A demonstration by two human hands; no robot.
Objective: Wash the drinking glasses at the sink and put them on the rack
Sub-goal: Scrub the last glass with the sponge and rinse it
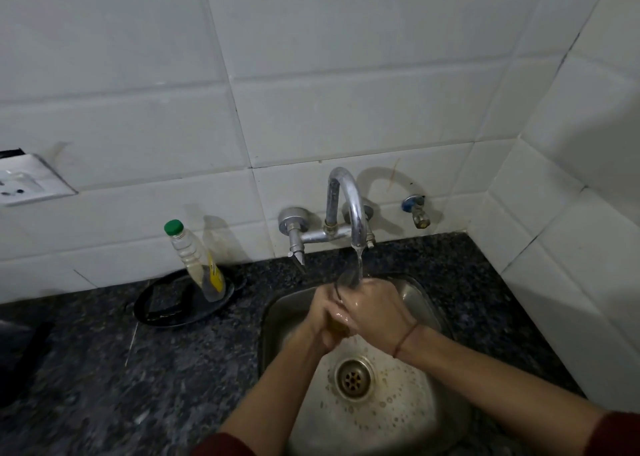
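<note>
Leftmost, set into the glossy white wall tiles [138, 126], a white plastic socket plate [24, 181]. Below, on the dark speckled granite counter [173, 369], a round black pan with a flat handle [162, 311]; at its far rim, a clear plastic bottle with a green cap and yellow label [194, 261]. Further right, sunk into the counter, a small stainless-steel sink [277, 313], its basin floor beaded with droplets around a round metal drain [354, 377]. Above it, a curved chrome wall tap [343, 209] running a thin stream of water. Under that stream, raised above the basin, a clear drinking glass [347, 280], gripped between both hands and mostly hidden, only its upper part showing. From the left, the left hand [325, 320], fingers curled tight round the glass's lower part. From the right, the right hand [375, 310], wet, wrapped over the glass with fingers closed round it, a reddish-brown thread band [405, 339] at the wrist. On the wall beyond the tap, a small brass valve with a blue handle [417, 209]. At the bottom right corner, the edge of a dark red sleeve [616, 435].
</note>
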